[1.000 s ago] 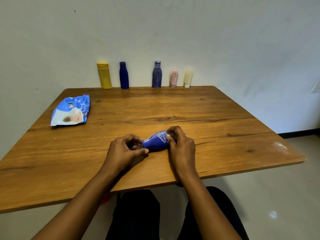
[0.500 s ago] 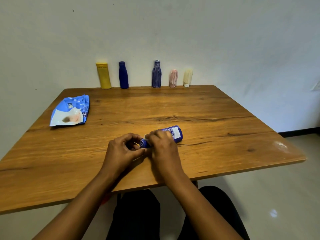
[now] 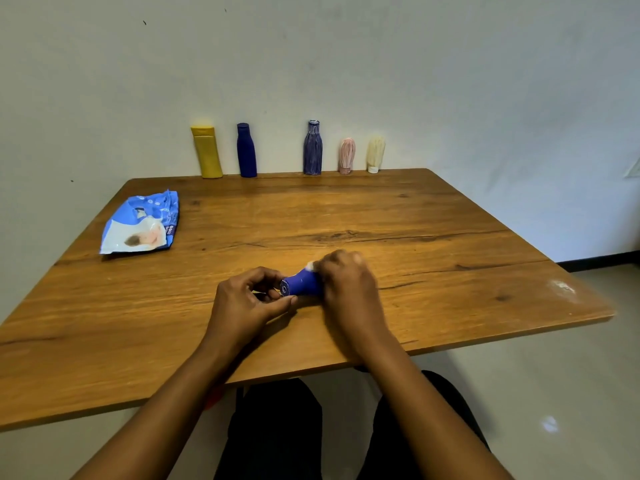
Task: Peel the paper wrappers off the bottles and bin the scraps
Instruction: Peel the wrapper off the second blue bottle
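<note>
Blue bottle [image 3: 301,284], on its side on the table [image 3: 450,271] at centre frame: left hand [image 3: 242,299] pinches its round end, right hand [image 3: 346,285], blurred, curls over its body; advised: steady that end, lift the wrapper [image 3: 311,266] edge, peel slowly in one strip.

The left hand [image 3: 247,301] and right hand [image 3: 348,284] curl close together.

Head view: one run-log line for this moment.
step: peeling | left hand: holds end of blue bottle | right hand: grips its body, blurred | bottle: on its side
</note>
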Motion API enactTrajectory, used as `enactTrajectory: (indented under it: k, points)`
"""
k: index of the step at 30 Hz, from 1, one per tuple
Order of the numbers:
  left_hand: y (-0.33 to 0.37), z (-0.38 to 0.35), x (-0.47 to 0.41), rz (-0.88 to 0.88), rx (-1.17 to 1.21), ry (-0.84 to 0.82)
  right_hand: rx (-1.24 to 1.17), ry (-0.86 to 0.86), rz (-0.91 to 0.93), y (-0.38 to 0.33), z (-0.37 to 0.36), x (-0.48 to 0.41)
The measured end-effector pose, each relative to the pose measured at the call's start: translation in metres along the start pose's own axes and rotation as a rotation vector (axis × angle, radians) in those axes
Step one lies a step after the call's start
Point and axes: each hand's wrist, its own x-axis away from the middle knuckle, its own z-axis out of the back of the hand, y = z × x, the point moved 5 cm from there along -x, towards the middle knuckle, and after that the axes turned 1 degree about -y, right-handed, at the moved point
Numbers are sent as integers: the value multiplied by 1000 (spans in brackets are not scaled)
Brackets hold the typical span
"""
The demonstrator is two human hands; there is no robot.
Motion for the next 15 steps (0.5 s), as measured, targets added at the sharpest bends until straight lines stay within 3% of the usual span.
enactTrajectory:
  k: [4, 7, 11, 13, 15]
  points:
    - [1, 0, 0, 6, -23, 0, 10, 92, -287, 68, 13, -21]
    - [0, 1, 0, 37, 8, -2, 8, 39, -208, 44, 5, -17]
    - [0, 1, 0, 36, 28, 0, -21, -55, 150, -30, -12, 10]
    - [-1, 0, 0, 41, 19, -10, 11, -34, 119, -11, -8, 3]
    - [-1, 0, -1, 37, 3, -14, 57, 24, -60, 32, 1, -12]
